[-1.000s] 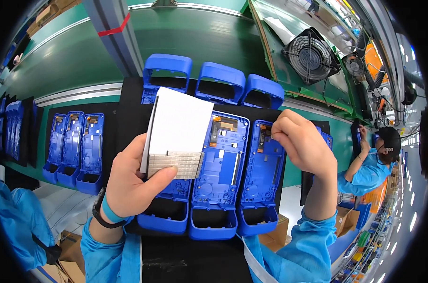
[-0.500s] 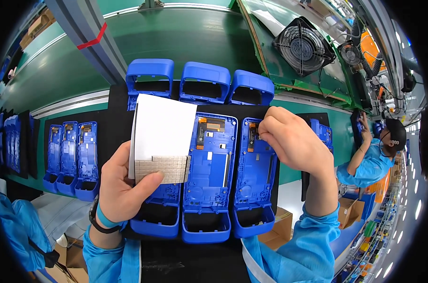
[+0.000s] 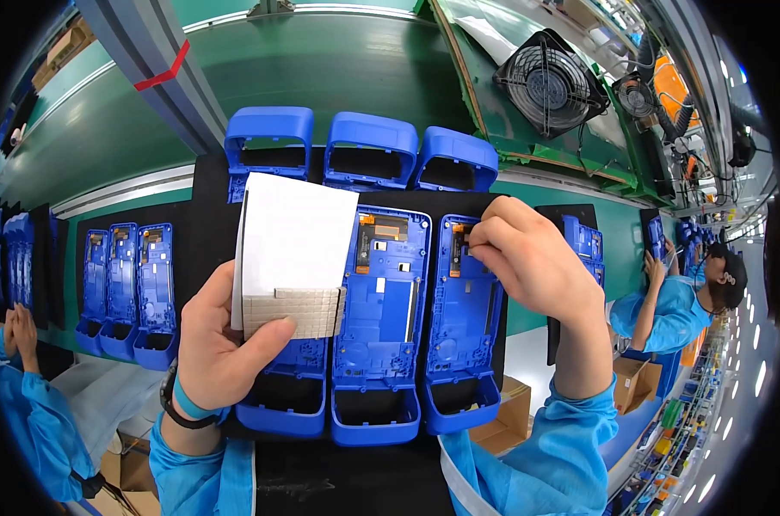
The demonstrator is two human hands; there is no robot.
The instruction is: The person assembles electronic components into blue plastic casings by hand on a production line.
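Note:
My left hand (image 3: pixel 226 344) grips a white backing sheet (image 3: pixel 297 232) by its lower left edge. Small grey-beige square pads (image 3: pixel 299 311) cover the sheet's lower end in rows, and my thumb presses on them. Behind the sheet, the left blue plastic housing (image 3: pixel 280 420) is mostly hidden. The middle blue housing (image 3: pixel 381 331) lies open, with an orange and black flex circuit (image 3: pixel 381 230) near its top. Over the upper part of the right blue housing (image 3: pixel 463 335), my right hand (image 3: pixel 532 258) is closed in a pinch; whatever its fingertips hold is too small or hidden to tell.
Three blue frames (image 3: pixel 370 146) stand beyond the housings on a black mat. More blue housings (image 3: pixel 155 284) lie at left. A green conveyor belt (image 3: pixel 347 69) runs across the back, with a black fan (image 3: pixel 549 82) at upper right. Co-workers (image 3: pixel 678 297) sit on both sides.
My hands keep nearly the same positions, the right one still pinched over the right housing. The co-worker at right now holds up a blue housing, and another person's hands appear at far left.

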